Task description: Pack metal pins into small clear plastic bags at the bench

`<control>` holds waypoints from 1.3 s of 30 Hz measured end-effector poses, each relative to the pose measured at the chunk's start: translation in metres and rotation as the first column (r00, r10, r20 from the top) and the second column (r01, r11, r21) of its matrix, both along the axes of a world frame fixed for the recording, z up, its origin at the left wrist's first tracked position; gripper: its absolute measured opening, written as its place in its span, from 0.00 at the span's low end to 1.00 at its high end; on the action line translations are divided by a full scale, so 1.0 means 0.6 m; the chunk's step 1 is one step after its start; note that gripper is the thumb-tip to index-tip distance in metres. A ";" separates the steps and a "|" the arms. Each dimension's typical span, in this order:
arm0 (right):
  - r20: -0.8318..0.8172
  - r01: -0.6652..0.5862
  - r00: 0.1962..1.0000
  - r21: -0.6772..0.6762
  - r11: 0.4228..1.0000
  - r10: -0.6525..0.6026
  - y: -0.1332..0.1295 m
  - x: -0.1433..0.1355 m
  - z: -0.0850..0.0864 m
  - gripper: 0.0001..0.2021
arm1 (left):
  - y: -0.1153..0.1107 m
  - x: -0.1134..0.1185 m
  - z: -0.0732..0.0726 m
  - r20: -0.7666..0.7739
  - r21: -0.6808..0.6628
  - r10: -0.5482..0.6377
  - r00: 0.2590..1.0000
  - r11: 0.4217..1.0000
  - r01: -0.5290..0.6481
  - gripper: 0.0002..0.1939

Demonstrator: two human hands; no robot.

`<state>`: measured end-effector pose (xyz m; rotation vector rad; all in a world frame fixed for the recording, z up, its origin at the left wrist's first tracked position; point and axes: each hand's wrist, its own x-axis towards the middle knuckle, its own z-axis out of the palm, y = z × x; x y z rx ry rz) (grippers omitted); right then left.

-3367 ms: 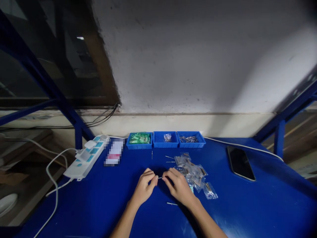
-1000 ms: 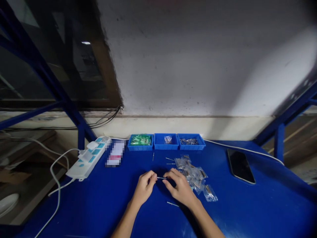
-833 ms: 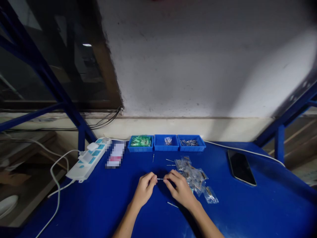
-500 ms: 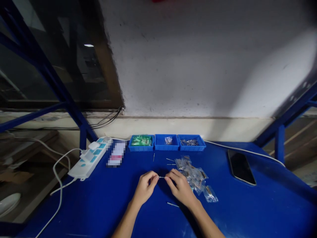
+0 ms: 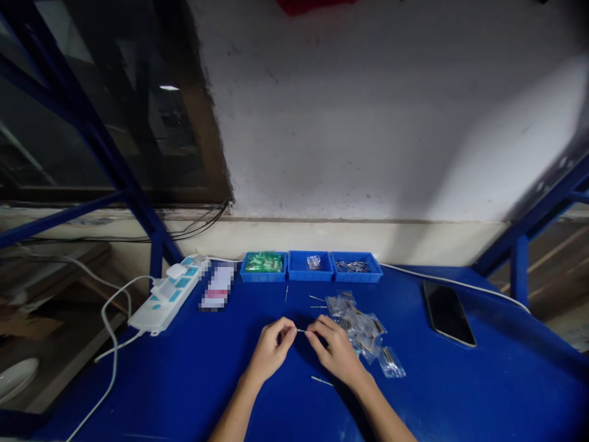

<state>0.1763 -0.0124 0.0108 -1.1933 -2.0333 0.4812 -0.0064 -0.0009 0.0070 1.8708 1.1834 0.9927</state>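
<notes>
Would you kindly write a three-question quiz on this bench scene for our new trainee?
1. True or false: the black phone lies to the right of the clear packets.
2. Which of the three blue bins holds the green items: A) left, B) middle, C) right?
3. What shows between the fingertips of the left hand and right hand?

Key: 1. True. 2. A. 3. A thin metal piece.

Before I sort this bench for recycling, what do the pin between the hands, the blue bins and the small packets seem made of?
The pin: probably bare metal, thin and silvery, though too small to be sure.
The blue bins: likely moulded plastic, slightly shiny, evenly coloured inside and out.
The packets: seemingly clear plastic film, glossy and crinkled, with contents showing through.
</notes>
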 end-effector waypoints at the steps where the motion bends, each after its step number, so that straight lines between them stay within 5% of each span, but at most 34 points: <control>1: 0.002 0.002 1.000 -0.001 1.000 -0.002 0.000 0.000 0.000 0.09 | 0.000 0.000 0.000 0.001 0.001 0.002 1.000 1.000 -0.002 0.12; 17: -0.013 0.014 1.000 0.010 1.000 -0.014 0.003 -0.001 -0.006 0.05 | 0.004 0.003 -0.004 -0.057 -0.039 0.023 0.998 0.999 -0.025 0.18; 27: -0.009 0.049 0.999 0.000 0.999 -0.049 0.012 -0.002 -0.024 0.11 | 0.000 0.002 -0.008 -0.022 -0.028 -0.010 1.000 1.000 0.009 0.09; 39: -0.018 0.035 0.999 0.012 0.999 -0.034 0.002 -0.002 -0.008 0.05 | 0.002 0.004 -0.004 -0.067 -0.014 0.014 0.998 1.000 -0.015 0.13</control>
